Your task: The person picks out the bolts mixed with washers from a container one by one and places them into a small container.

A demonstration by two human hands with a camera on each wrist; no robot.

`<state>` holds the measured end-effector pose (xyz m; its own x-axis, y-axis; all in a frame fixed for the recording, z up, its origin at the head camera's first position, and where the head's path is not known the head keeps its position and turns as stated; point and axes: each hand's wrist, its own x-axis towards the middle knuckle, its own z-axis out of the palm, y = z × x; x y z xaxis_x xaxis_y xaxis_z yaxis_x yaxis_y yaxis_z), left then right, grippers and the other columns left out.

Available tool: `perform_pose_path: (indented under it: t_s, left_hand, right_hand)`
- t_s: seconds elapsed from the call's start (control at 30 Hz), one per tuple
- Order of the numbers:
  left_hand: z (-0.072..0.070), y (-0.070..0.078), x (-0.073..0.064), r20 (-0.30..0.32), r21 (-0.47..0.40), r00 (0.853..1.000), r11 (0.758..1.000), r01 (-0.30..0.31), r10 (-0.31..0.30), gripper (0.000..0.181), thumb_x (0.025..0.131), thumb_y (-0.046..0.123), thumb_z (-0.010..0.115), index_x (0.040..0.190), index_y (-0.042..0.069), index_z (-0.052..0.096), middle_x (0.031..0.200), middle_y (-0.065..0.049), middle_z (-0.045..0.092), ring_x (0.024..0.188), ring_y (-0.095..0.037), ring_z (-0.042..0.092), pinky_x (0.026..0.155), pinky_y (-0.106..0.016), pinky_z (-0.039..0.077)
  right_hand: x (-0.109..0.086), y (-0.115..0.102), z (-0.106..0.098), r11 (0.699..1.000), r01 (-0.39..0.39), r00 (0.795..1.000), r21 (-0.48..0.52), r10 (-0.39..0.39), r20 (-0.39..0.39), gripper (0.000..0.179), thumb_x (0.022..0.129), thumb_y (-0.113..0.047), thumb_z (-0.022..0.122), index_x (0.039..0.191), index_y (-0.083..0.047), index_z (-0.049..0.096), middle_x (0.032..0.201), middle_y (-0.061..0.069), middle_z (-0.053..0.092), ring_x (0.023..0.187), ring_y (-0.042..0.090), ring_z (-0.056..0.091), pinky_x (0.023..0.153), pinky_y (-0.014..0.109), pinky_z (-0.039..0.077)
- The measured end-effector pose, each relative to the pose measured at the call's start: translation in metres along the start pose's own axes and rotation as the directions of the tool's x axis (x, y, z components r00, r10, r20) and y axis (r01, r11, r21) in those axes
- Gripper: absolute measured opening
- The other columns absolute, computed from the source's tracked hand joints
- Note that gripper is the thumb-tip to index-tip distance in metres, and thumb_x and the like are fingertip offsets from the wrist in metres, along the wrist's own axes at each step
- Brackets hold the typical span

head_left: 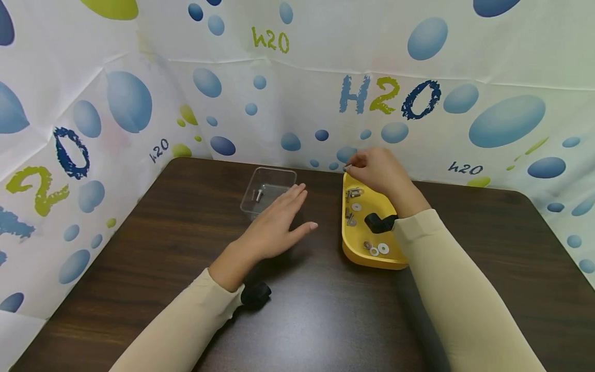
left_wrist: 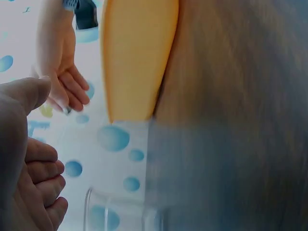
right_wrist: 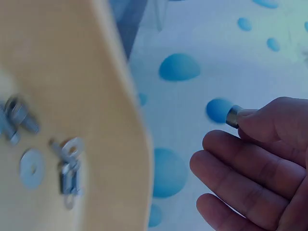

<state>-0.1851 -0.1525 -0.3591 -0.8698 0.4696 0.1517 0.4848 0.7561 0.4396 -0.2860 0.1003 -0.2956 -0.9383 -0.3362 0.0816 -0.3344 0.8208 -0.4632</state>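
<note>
My right hand (head_left: 378, 173) is raised over the far end of the yellow tray (head_left: 372, 262). Thumb and forefinger pinch a small cylindrical metal piece (right_wrist: 233, 116), mostly covered by the fingertips. Bolts (right_wrist: 19, 115) and flat washers (head_left: 383, 248) lie in the tray. To the left, my left hand (head_left: 271, 227) is held with straight fingers and holds nothing. It overlaps the near right side of a clear plastic box (head_left: 246, 199) in the head view. One bolt (head_left: 259, 195) shows inside that box.
Both containers stand near the back edge of a dark wooden table (head_left: 297, 320). Behind and to the left hangs a white sheet (head_left: 307, 93) with blue drops and lettering. Each wrist wears a black camera mount (head_left: 255, 294).
</note>
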Motion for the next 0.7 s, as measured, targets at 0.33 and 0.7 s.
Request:
perform_pose_path:
  t_s: [0.33,0.7]
  left_hand:
    - [-0.028,-0.038,-0.009,-0.069,0.005,0.994,0.996,0.086,-0.085,0.081,0.097,0.051,0.055,0.156,0.004,0.025,0.166,-0.005,0.015,0.153,-0.023,0.01,0.121,-0.049,0.02]
    - [-0.048,-0.077,-0.015,0.005,-0.001,0.976,0.976,0.216,-0.216,0.086,0.096,0.051,0.055,0.158,0.005,0.017,0.166,-0.007,0.01,0.154,-0.025,0.007,0.12,-0.054,0.021]
  right_hand:
    - [-0.008,-0.05,0.002,0.99,0.139,0.987,0.007,-0.137,-0.086,0.023,0.095,-0.024,0.062,0.109,-0.01,0.074,0.102,0.007,0.074,0.09,0.022,0.064,0.083,0.039,0.055]
    - [-0.012,-0.098,0.035,0.968,0.245,0.967,0.061,-0.239,-0.093,0.021,0.095,-0.022,0.063,0.107,-0.01,0.075,0.099,0.002,0.075,0.085,0.016,0.066,0.082,0.031,0.057]
